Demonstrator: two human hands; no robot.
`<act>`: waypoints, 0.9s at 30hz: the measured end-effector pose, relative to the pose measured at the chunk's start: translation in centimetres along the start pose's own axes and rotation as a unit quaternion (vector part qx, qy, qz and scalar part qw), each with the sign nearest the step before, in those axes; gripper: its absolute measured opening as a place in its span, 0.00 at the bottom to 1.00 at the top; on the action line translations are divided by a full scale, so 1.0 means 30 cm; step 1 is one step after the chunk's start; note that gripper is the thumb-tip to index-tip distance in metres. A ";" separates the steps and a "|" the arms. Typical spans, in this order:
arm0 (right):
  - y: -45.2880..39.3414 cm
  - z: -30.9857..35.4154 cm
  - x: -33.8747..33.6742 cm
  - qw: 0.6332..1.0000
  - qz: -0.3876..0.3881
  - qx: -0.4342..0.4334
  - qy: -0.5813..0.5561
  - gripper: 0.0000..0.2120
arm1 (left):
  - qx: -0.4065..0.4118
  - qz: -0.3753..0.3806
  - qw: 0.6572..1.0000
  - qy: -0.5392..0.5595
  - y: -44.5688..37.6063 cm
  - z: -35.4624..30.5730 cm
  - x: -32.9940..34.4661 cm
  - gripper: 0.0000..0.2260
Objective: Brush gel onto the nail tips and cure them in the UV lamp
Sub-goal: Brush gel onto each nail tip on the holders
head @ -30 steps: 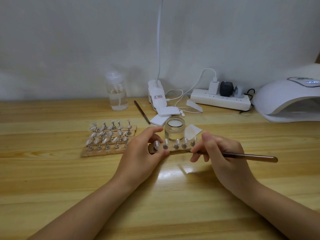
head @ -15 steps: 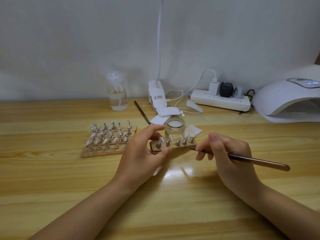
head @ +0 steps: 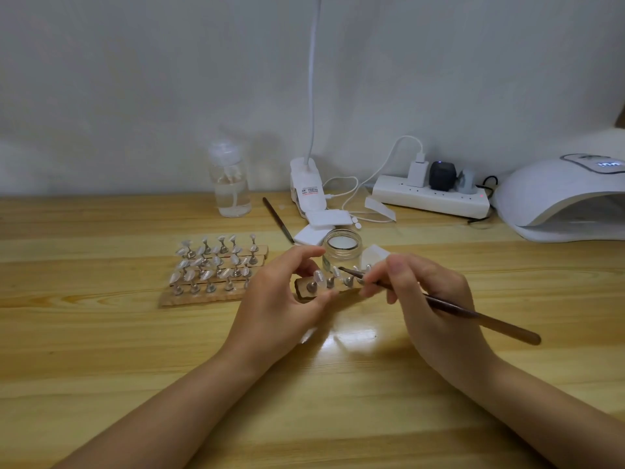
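Gel-brushing step: nail-tip strip (head: 329,287) gripped by left hand (head: 280,299) before jar (head: 340,250); brush (head: 439,304) pinched by right hand (head: 429,299). Steady strokes are judged needed next.

Pale striped-grain wood table (head: 101,333), white lamp (head: 554,194) and power strip (head: 429,199), dark brown brush (head: 473,314), clear jar (head: 340,250), tan strip (head: 304,289).

Wooden strip (head: 306,288) in my left hand (head: 280,299): matt, with metal pegs and glossy clear nail tips (head: 319,275). Brush (head: 449,308) in my right hand (head: 429,299): dark handle with a dull sheen. Jar (head: 340,250) at 12 o'clock: clear glass. Table (head: 101,350): varnished wood, glossy. UV lamp (head: 558,194) at 2 o'clock: smooth white plastic.
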State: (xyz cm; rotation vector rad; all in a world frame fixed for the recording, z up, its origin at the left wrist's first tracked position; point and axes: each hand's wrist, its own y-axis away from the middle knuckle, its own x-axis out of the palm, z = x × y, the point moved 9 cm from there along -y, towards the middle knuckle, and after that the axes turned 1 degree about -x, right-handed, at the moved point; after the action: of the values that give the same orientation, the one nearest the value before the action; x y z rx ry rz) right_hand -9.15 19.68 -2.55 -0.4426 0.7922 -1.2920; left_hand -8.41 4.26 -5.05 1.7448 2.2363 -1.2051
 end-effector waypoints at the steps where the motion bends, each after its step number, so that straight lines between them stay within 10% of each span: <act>1: 0.000 -0.002 0.011 1.000 0.005 0.007 -0.002 0.16 | -0.001 0.004 1.000 0.000 0.000 0.001 0.003 0.22; 27: 0.005 -0.028 0.024 0.997 0.012 0.069 -0.041 0.15 | -0.036 0.028 0.999 0.003 -0.002 0.024 0.017 0.20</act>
State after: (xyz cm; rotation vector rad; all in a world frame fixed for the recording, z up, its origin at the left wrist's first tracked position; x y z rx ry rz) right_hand -9.62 19.14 -3.41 -0.3724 0.6338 -1.2896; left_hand -8.93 4.22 -5.77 1.7751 2.1890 -1.0966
